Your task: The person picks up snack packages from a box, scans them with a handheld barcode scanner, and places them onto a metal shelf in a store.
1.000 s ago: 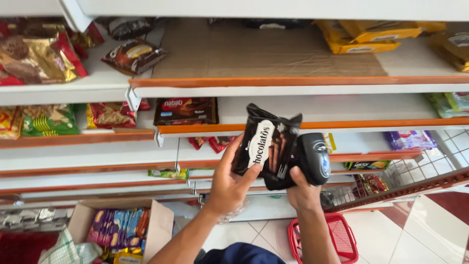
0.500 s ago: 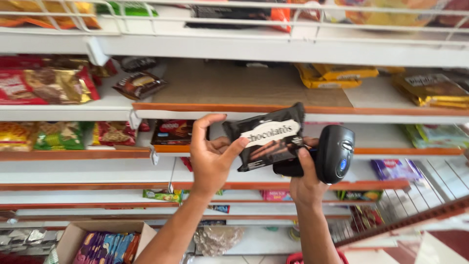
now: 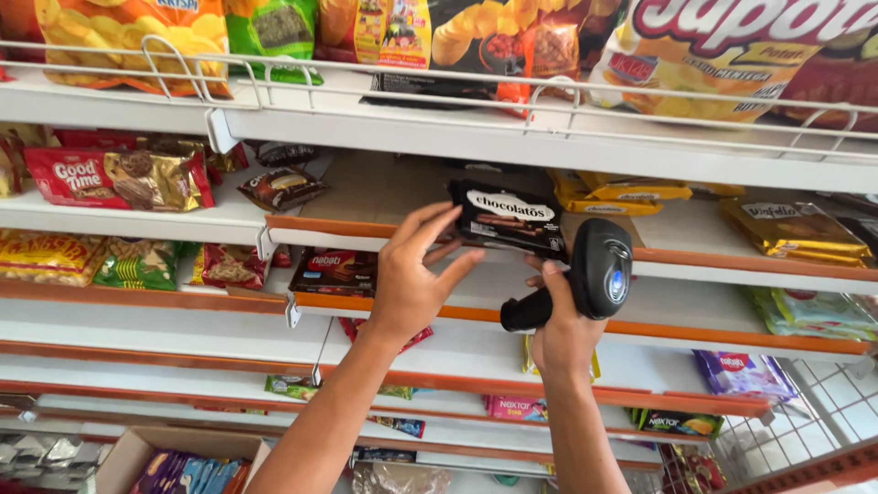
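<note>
My left hand point(image 3: 413, 274) grips a black snack packet point(image 3: 508, 218) by its left end and holds it flat at the front edge of a store shelf point(image 3: 366, 192) with a brown liner. My right hand point(image 3: 560, 329) holds a black handheld barcode scanner point(image 3: 593, 273) just below and to the right of the packet, its head touching or nearly touching the packet's right end. Both forearms reach up from the bottom of the view.
Yellow snack packs point(image 3: 615, 190) and gold packs point(image 3: 791, 229) lie to the right on the same shelf. A dark packet point(image 3: 283, 187) and red-gold bags point(image 3: 119, 178) lie to the left. Large chip bags point(image 3: 732, 55) fill the wire-railed top shelf. A cardboard box point(image 3: 174, 462) sits low left.
Both hands have risen from chest height to the brown-lined shelf. The packet turned from upright to flat and now reaches the shelf edge. The camera tilted up.
</note>
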